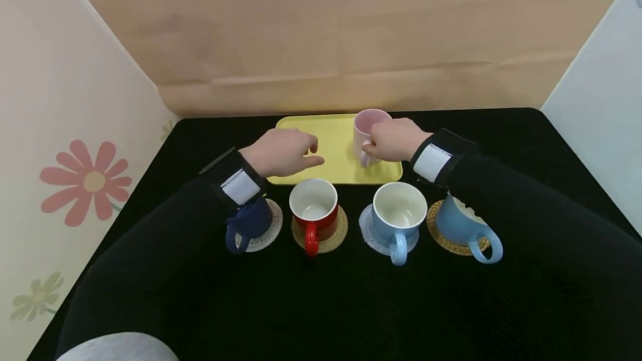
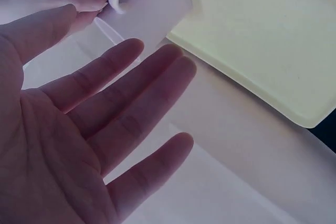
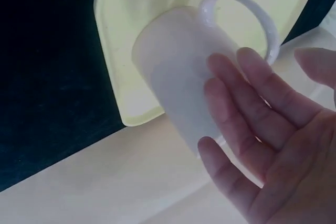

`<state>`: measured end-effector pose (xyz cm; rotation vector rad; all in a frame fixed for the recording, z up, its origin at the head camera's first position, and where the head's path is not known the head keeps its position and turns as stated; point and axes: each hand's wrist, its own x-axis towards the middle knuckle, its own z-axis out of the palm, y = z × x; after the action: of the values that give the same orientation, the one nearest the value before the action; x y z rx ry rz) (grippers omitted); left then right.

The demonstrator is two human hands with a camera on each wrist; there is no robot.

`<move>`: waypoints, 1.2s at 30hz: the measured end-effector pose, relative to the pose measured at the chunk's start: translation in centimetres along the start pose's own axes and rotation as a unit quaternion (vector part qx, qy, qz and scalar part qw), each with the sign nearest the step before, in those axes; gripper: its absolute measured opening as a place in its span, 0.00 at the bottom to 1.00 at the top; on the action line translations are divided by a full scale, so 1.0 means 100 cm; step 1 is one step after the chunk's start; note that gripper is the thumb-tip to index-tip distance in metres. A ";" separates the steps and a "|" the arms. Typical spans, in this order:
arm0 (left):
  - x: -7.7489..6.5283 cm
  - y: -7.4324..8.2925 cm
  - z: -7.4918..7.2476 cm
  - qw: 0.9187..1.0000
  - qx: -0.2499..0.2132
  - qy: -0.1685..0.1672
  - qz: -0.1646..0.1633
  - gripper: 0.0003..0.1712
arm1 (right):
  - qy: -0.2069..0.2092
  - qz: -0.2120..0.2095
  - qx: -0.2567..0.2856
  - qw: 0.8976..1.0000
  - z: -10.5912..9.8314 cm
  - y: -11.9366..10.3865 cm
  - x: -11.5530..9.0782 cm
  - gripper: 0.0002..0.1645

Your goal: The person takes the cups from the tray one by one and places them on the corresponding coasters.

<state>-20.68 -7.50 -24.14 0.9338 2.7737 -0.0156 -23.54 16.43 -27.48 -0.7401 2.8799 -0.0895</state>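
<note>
A pink mug (image 1: 359,137) stands upright on the yellow tray (image 1: 301,122), toward its right end. My right hand (image 1: 398,139) is right at the mug's near side, by its handle. In the right wrist view the fingers (image 3: 236,93) lie loosely extended over the mug's wall, and the thumb is apart from the handle; whether the fingertips touch the wall, I cannot tell. My left hand (image 1: 282,152) hovers over the left part of the tray with nothing in it. Its fingers (image 2: 131,108) are spread and relaxed in the left wrist view.
In front of the tray several mugs stand on coasters: a dark blue mug (image 1: 251,219) partly under the left cuff, a red mug (image 1: 321,226), a light blue mug (image 1: 386,232), and another light blue mug (image 1: 453,224) partly hidden by the right sleeve. A brown paper wall (image 1: 326,32) rises behind.
</note>
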 end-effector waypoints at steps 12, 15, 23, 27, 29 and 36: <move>-0.006 0.009 0.005 1.000 -0.023 0.013 0.010 0.22 | -0.058 0.096 0.045 0.993 0.011 0.007 0.001 0.31; -0.005 0.011 0.005 0.999 -0.027 0.017 0.008 0.21 | -0.074 0.100 0.070 0.990 0.013 0.013 0.001 0.29; -0.004 0.010 0.006 1.000 -0.024 0.010 -0.001 0.22 | -0.057 0.117 0.100 0.986 0.010 0.030 -0.010 0.14; -0.004 0.009 0.007 1.000 -0.026 0.012 0.003 0.22 | -0.031 0.117 0.114 0.986 0.010 0.040 -0.011 0.12; -0.004 0.009 0.007 1.000 -0.027 0.012 0.003 0.22 | -0.035 0.120 0.122 0.985 0.011 0.044 -0.010 0.17; -0.007 0.008 0.007 0.999 -0.031 0.011 -0.002 0.21 | -0.062 0.119 0.173 0.976 0.011 0.050 -0.007 0.17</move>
<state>-19.48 -7.31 -24.67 0.9187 2.7793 0.0797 -25.10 21.09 -28.91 -0.3212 2.7029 -0.4805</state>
